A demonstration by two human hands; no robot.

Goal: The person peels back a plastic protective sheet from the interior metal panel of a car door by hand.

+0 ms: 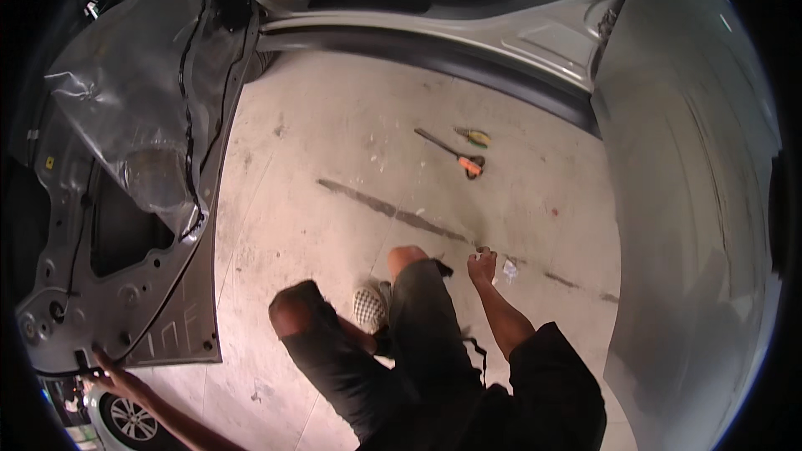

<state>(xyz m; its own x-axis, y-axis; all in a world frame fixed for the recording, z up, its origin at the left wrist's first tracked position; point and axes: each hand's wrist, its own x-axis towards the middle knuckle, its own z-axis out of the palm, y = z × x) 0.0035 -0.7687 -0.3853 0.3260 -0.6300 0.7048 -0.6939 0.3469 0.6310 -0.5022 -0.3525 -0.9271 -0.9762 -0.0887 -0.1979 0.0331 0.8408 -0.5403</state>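
My left hand (117,377) reaches out at the lower left, its fingers stretched against the bottom edge of the open car door (125,284), next to a black cable end. The door's inner trim is off, showing bare grey metal and a plastic sheet (134,108). My right hand (482,267) hangs low over the concrete floor beside my knee (407,257), fingers curled. Whether it holds something small is unclear. A small white scrap (510,269) lies right beside it.
An orange-handled tool (455,154) and a yellow-green screwdriver (474,137) lie on the floor ahead. The car's sill (434,46) runs across the top. A grey car body panel (693,200) fills the right. My checkered shoe (368,306) is between my legs.
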